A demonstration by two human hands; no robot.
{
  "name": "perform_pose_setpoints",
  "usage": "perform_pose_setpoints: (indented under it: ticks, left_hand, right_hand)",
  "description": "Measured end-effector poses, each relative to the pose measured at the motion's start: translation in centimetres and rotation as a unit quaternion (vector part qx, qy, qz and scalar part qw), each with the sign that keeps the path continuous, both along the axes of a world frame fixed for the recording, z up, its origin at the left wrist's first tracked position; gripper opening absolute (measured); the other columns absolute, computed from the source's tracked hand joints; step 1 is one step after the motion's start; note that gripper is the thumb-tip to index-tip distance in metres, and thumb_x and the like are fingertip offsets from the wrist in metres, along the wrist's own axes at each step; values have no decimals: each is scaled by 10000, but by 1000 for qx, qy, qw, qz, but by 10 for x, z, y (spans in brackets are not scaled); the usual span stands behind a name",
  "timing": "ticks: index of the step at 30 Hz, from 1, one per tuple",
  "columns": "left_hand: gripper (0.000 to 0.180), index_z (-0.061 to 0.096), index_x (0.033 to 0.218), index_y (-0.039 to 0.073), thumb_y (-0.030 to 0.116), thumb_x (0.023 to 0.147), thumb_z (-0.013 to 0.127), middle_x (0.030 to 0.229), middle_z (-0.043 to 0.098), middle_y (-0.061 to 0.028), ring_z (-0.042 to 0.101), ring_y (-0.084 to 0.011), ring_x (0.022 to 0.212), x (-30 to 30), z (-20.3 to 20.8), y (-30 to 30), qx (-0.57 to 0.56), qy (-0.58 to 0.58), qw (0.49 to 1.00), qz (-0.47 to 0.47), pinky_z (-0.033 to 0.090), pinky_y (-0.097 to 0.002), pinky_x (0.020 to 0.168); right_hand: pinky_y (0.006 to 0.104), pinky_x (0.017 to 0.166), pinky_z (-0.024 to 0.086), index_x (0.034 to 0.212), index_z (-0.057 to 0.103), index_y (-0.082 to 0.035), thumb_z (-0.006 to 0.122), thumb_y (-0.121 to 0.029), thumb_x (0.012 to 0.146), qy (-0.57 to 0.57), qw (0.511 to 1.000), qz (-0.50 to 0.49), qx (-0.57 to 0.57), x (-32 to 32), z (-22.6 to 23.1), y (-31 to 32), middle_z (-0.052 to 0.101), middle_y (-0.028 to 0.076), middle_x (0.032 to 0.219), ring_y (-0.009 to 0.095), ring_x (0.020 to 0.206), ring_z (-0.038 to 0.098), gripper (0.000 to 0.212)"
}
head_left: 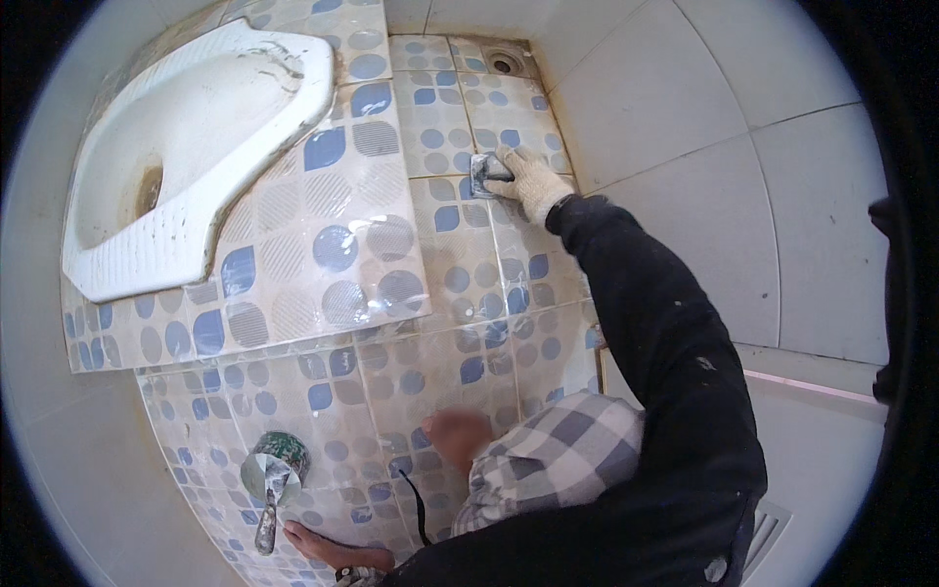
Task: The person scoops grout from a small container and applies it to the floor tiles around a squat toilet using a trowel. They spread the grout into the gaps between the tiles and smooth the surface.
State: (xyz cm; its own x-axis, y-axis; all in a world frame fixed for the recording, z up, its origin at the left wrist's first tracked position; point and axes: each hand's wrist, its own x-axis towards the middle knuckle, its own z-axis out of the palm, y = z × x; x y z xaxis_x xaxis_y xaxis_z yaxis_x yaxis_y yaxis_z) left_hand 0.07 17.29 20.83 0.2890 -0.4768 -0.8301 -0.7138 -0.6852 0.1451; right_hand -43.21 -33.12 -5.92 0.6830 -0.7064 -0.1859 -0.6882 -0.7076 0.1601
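My right hand [530,186], in a cream knitted work glove, reaches out to the tiled floor of the lower strip beside the right wall. Its fingers are closed on a small flat grey scraper [481,177], which lies against the patterned tiles [452,279] near a grout joint. White-grey smears mark the scraper. My left hand is outside the picture. At the lower left stands a green container [285,449] with a trowel [266,523] resting in it, its worn handle sticking out toward me.
A white squat toilet [230,201] is set in a raised tiled platform [323,284] on the left. A round floor drain [505,64] lies in the far corner. Large pale wall tiles [675,215] rise at the right. My bare feet [328,550] and a black cord [419,504] are near the front.
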Motion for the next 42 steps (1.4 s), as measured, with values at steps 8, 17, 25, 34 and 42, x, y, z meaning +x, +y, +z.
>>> perform_pose_setpoints:
  ticks: [8, 17, 25, 34, 42]
  left_hand:
    - [619, 436, 1459, -3, 180, 900, 628, 1115, 639, -266, 644, -294, 991, 2, 3, 14, -11, -25, 1000, -7, 502, -387, 873]
    - [590, 474, 1432, 12, 193, 890, 619, 1149, 652, -278, 670, -329, 1001, -3, 16, 15, -9, -41, 999, -31, 517, -414, 860]
    - [612, 504, 1425, 65, 285, 884, 685, 1158, 667, -241, 679, -338, 969, 41, -15, -1, -145, -19, 987, -73, 528, -424, 857]
    - [607, 460, 1391, 101, 540, 975, 512, 1273, 543, -158, 604, -351, 1026, 179, -95, -10, -157, 53, 926, 339, 542, -498, 825]
    - [813, 445, 1427, 20, 681, 959, 384, 1347, 563, -206, 583, -358, 1198, 145, -210, -82, -99, 435, 738, 506, 492, -487, 995]
  right_hand:
    - [455, 928, 503, 1220, 647, -238, 592, -242, 900, 92, 985, -126, 70, -18, 39, 26, 596, 174, 1206, 326, 1121, 598, 324]
    - [416, 817, 565, 983, 761, -82, 651, -190, 725, -8, 969, -233, 80, 57, 69, -35, 719, 198, 937, 346, 965, 695, 300]
    - [427, 829, 564, 957, 776, -85, 674, -223, 762, 54, 960, -256, 98, 84, 40, 59, 726, 163, 1039, 315, 1003, 690, 260]
    - [435, 822, 542, 1057, 742, -97, 682, -260, 736, -89, 921, -234, 300, 54, 85, 239, 723, 180, 965, 324, 925, 702, 365]
    - [394, 809, 524, 1263, 660, -118, 701, -383, 742, -397, 693, -37, 601, 90, 51, 248, 715, 199, 1047, 345, 942, 681, 586]
